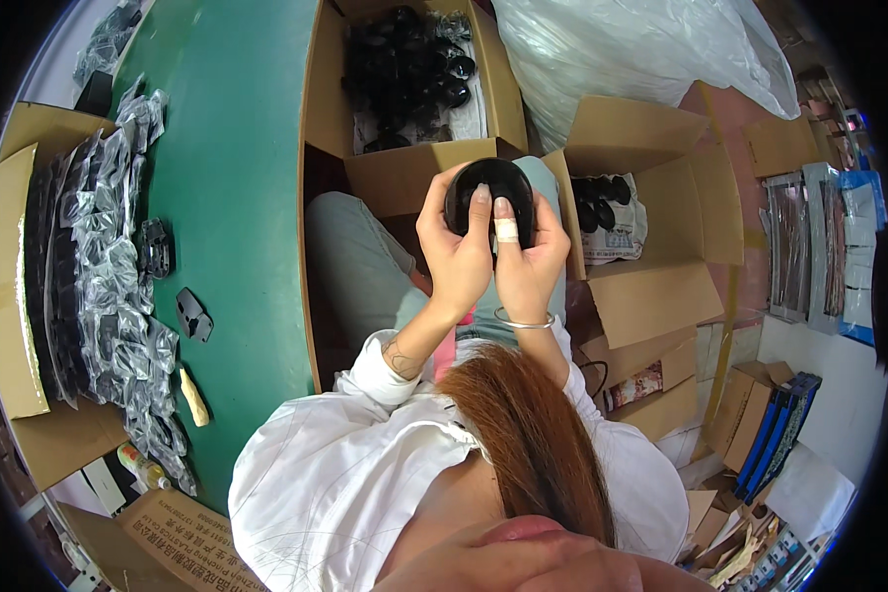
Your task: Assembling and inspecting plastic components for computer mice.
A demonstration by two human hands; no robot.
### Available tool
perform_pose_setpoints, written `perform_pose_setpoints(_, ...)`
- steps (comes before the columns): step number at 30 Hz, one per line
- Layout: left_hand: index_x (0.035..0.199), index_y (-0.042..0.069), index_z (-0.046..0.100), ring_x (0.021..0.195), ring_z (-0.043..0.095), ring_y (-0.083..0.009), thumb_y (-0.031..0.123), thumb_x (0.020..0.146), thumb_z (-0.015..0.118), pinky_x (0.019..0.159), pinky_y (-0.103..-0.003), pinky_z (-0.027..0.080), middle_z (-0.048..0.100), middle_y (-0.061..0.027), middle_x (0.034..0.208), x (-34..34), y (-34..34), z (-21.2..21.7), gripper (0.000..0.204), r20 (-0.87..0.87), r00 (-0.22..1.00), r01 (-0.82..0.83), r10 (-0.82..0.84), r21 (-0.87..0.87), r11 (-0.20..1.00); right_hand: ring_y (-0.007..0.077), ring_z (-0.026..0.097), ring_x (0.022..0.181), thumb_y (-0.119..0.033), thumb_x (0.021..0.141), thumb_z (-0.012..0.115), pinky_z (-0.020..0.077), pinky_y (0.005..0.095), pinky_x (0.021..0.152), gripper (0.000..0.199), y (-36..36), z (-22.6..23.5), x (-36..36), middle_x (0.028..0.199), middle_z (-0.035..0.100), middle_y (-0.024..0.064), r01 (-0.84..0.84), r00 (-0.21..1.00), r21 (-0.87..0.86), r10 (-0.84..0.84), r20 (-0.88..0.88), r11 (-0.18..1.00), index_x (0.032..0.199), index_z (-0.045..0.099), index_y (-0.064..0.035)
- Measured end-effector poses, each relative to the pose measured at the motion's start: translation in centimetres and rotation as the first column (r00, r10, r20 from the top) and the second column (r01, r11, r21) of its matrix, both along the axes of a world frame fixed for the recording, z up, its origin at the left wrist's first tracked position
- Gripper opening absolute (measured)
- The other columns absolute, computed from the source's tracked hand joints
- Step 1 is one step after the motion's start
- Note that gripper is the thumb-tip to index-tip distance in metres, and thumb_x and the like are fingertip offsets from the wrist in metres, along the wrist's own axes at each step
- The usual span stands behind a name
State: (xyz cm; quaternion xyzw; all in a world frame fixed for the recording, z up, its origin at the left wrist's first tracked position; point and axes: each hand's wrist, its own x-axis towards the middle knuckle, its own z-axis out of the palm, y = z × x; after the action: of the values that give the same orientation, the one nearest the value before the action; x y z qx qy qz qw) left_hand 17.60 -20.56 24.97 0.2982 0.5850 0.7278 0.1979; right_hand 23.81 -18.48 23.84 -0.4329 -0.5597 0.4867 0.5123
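Observation:
Both my hands hold one round black plastic part (491,187) over my lap. My left hand (456,252) grips its left side with the thumb pressed on its face. My right hand (529,264) grips the right side; its thumb carries a pale bandage, and a thin silver bangle circles the wrist. Just beyond the part stands an open cardboard box (405,173) filled with more black parts (405,69). The part's underside is hidden by my fingers.
A green table (237,227) lies to my left with small black brackets (193,316), a row of bagged black pieces (109,286) and a flat carton (10,286). To my right stands another open box (661,237) with black parts. A large clear plastic bag (641,49) lies behind it.

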Motion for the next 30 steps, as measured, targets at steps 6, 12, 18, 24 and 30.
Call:
perform_pose_setpoints(6, 0.109, -0.002, 0.058, 0.082, 0.059, -0.0143, 0.004, 0.089, 0.059, 0.077, -0.025, 0.048, 0.066, -0.0093, 0.093, 0.2, 0.0, 0.1, 0.021, 0.144, 0.986, 0.080, -0.081, 0.011, 0.997, 0.0134, 0.053, 0.062, -0.013, 0.087, 0.067, 0.0469, 0.0248, 0.060, 0.019, 0.4, 0.1, 0.0, 0.073, 0.065, 0.0095, 0.063, 0.996, 0.035, -0.066, 0.066, 0.997, 0.087, 0.064, 0.0048)
perform_pose_setpoints(12, 0.104, -0.002, 0.059, 0.078, 0.058, -0.0132, 0.005, 0.088, 0.061, 0.075, -0.025, 0.048, 0.066, -0.0088, 0.089, 0.0, 0.1, 0.9, 0.017, 0.257, 0.963, 0.098, -0.080, -0.059, 0.993, 0.0131, 0.049, 0.059, -0.015, 0.087, 0.068, 0.0447, 0.0252, 0.057, 0.020, 0.7, -0.2, -0.1, 0.068, 0.063, 0.0079, 0.097, 0.988, 0.129, -0.111, 0.106, 0.987, 0.083, 0.062, 0.0037)
perform_pose_setpoints(18, 0.098, -0.002, 0.060, 0.073, 0.057, -0.0124, 0.005, 0.087, 0.062, 0.071, -0.025, 0.048, 0.066, -0.0086, 0.084, -0.3, 0.4, 0.1, 0.013, 0.196, 0.976, 0.108, -0.094, -0.059, 0.992, 0.0130, 0.048, 0.058, -0.016, 0.086, 0.069, 0.0445, 0.0258, 0.056, 0.022, 0.7, -0.6, -0.5, 0.066, 0.062, 0.0079, 0.125, 0.986, 0.162, -0.141, 0.093, 0.979, 0.081, 0.062, 0.0039)
perform_pose_setpoints(24, 0.096, -0.002, 0.061, 0.070, 0.057, -0.0128, 0.004, 0.087, 0.062, 0.069, -0.025, 0.048, 0.065, -0.0086, 0.082, -0.6, 1.6, -1.8, 0.011, 0.130, 0.991, 0.025, -0.020, -0.043, 0.999, 0.0132, 0.049, 0.058, -0.017, 0.086, 0.069, 0.0453, 0.0261, 0.058, 0.023, 1.5, -2.3, -1.2, 0.066, 0.062, 0.0081, 0.121, 0.988, 0.124, -0.132, 0.085, 0.985, 0.081, 0.062, 0.0041)
perform_pose_setpoints(30, 0.096, -0.001, 0.060, 0.074, 0.055, -0.0124, 0.005, 0.088, 0.060, 0.071, -0.025, 0.047, 0.065, -0.0078, 0.086, -0.5, 2.0, -2.7, 0.009, 0.053, 0.998, -0.040, 0.045, -0.096, 0.995, 0.0131, 0.051, 0.060, -0.016, 0.085, 0.070, 0.0463, 0.0258, 0.059, 0.022, 2.3, -5.0, -1.6, 0.067, 0.062, 0.0080, 0.086, 0.992, 0.047, -0.091, 0.092, 0.995, 0.081, 0.062, 0.0044)
